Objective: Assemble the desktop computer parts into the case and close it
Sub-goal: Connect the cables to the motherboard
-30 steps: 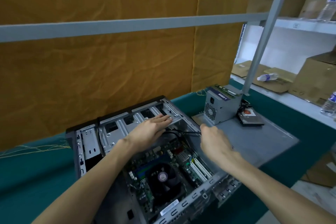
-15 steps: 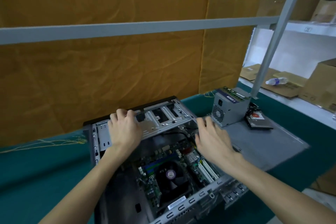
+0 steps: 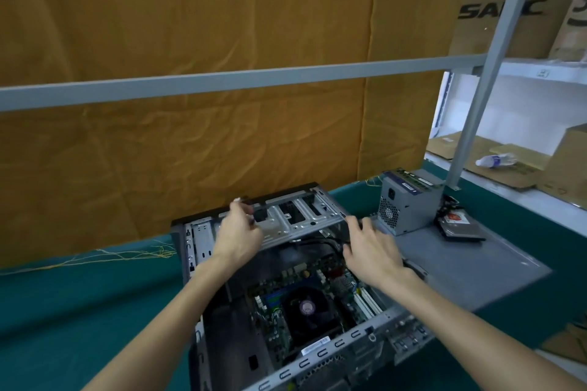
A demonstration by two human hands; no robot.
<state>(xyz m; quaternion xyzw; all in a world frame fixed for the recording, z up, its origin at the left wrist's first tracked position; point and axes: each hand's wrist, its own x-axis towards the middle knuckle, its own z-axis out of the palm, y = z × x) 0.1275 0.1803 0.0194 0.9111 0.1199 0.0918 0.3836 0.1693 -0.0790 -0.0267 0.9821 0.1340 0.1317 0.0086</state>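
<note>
Case (image 3: 317, 355) open on bench (image 3: 79, 311), centre. Left hand (image 3: 238, 236) pinches black connector (image 3: 259, 214) over drive cage (image 3: 298, 219). Right hand (image 3: 371, 252) fingers curled on cables (image 3: 320, 243). Power supply (image 3: 408, 205) at 2 o'clock. Risk: cable snag, pinch under cage.

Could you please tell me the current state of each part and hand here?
Case: open, on its side.
Drive cage: tilted up, held.
Power supply: outside, on side panel.
Hard drive: outside, on panel.
Left hand: gripping cage.
Right hand: gripping cage's right end.
</note>
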